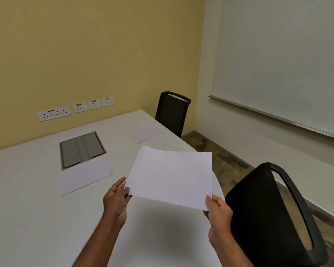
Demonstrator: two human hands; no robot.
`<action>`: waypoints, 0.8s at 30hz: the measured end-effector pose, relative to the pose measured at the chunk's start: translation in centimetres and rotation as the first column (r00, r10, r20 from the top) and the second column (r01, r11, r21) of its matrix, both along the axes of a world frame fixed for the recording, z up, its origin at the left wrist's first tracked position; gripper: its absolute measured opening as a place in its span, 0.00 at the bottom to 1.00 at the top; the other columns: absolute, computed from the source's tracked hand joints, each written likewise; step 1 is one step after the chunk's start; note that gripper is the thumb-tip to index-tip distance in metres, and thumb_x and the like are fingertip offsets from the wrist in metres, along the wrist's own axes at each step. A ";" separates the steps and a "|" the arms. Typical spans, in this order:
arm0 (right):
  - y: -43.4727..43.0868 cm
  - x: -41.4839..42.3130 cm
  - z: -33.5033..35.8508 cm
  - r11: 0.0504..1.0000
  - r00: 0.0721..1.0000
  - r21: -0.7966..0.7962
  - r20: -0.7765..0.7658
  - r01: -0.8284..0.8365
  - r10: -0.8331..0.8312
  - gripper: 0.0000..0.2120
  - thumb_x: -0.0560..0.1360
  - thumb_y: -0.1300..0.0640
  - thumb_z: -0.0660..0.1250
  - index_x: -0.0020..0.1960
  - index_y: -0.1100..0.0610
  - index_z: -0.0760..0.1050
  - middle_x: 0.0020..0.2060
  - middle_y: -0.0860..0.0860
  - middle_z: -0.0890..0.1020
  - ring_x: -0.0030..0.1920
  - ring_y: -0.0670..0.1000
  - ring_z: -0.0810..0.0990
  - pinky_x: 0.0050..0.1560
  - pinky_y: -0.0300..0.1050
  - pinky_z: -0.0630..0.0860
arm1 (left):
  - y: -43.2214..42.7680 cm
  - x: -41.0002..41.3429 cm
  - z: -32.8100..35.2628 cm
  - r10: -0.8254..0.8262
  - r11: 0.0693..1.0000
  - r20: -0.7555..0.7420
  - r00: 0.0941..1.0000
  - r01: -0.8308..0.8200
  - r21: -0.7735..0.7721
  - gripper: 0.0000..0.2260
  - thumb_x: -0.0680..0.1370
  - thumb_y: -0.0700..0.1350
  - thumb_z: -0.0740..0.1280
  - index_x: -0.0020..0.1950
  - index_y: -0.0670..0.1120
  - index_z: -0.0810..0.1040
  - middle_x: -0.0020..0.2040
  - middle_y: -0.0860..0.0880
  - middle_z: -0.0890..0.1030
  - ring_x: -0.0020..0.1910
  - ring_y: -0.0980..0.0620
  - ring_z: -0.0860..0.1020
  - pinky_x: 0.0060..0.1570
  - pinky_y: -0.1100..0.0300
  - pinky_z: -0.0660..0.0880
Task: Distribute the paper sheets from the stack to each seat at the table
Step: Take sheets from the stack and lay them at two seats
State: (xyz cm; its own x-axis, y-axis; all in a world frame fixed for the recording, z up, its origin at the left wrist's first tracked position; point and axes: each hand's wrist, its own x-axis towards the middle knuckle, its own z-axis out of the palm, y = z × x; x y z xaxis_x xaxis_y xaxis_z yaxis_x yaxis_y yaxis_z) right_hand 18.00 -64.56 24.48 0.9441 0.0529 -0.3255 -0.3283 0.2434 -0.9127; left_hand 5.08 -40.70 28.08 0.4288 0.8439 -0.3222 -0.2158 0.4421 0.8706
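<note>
A person holds one white paper sheet above the white tabletop. The left hand pinches its near left corner; the right hand pinches its near right corner, each grip closed on the paper. Beyond the left grip lies the paper stack, beside a grey hatch. Farther off, one single sheet rests before one black chair. A second black chair stands just right of the right grip.

I see bare white tabletop open beneath my hands; the black mesh-backed chair crowds the right edge, and the grey recessed cable hatch sits ahead-left.
</note>
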 end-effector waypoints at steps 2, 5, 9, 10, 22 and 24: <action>-1.1 0.6 -1.2 1.000 1.000 0.002 -0.007 0.005 -0.005 0.07 0.77 0.65 0.68 0.46 0.57 0.84 0.41 0.52 0.87 0.41 0.52 0.87 0.37 0.44 0.81 | -1.0 0.9 -1.1 -0.016 1.000 -0.016 1.000 0.016 -0.016 0.19 0.78 0.28 0.63 0.66 0.41 0.77 0.60 0.41 0.81 0.52 0.46 0.81 0.58 0.54 0.75; -2.1 1.0 -3.2 0.999 0.998 -0.011 -0.050 0.037 -0.038 0.07 0.76 0.66 0.68 0.48 0.58 0.83 0.43 0.53 0.88 0.43 0.54 0.87 0.43 0.50 0.84 | -2.0 1.8 -2.9 -0.036 0.999 -0.034 0.999 0.035 -0.040 0.19 0.78 0.28 0.62 0.66 0.41 0.78 0.59 0.40 0.81 0.52 0.46 0.81 0.59 0.53 0.75; -2.5 1.4 -6.0 0.994 0.989 -0.052 -0.106 0.099 -0.104 0.08 0.75 0.68 0.69 0.49 0.59 0.83 0.45 0.54 0.87 0.45 0.53 0.86 0.40 0.45 0.83 | -2.1 2.9 -5.3 -0.056 0.996 -0.053 0.997 0.053 -0.072 0.19 0.77 0.27 0.62 0.66 0.40 0.77 0.60 0.40 0.81 0.55 0.44 0.80 0.59 0.52 0.75; -2.5 1.5 -6.6 0.992 0.986 -0.060 -0.119 0.113 -0.120 0.08 0.75 0.69 0.69 0.49 0.59 0.82 0.45 0.54 0.86 0.44 0.53 0.86 0.39 0.44 0.82 | -1.9 3.2 -6.0 -0.064 0.995 -0.059 0.996 0.060 -0.081 0.20 0.77 0.26 0.63 0.66 0.40 0.77 0.60 0.40 0.81 0.56 0.43 0.80 0.59 0.52 0.75; -1.7 4.2 -15.7 0.946 0.934 -0.191 -0.195 0.263 -0.299 0.12 0.71 0.71 0.72 0.53 0.61 0.80 0.43 0.57 0.85 0.45 0.56 0.84 0.46 0.51 0.82 | -0.5 7.1 -16.9 -0.214 0.964 -0.170 0.962 0.180 -0.197 0.19 0.77 0.27 0.63 0.67 0.40 0.77 0.63 0.38 0.79 0.56 0.43 0.79 0.60 0.51 0.74; -1.5 4.5 -17.4 0.938 0.930 -0.230 -0.202 0.259 -0.306 0.13 0.71 0.71 0.72 0.53 0.60 0.80 0.43 0.58 0.84 0.47 0.58 0.84 0.51 0.55 0.82 | -0.2 7.5 -18.6 -0.233 0.956 -0.190 0.954 0.189 -0.223 0.19 0.77 0.27 0.63 0.67 0.40 0.77 0.64 0.38 0.79 0.57 0.44 0.79 0.61 0.51 0.74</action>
State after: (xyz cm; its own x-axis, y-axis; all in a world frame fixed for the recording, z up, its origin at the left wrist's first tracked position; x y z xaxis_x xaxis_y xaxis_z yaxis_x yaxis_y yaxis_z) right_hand 22.51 -66.07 7.12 0.8073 -0.2921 -0.5128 -0.4798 0.1811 -0.8585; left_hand 12.55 -40.88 9.47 0.4933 0.6505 -0.5776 0.0807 0.6269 0.7749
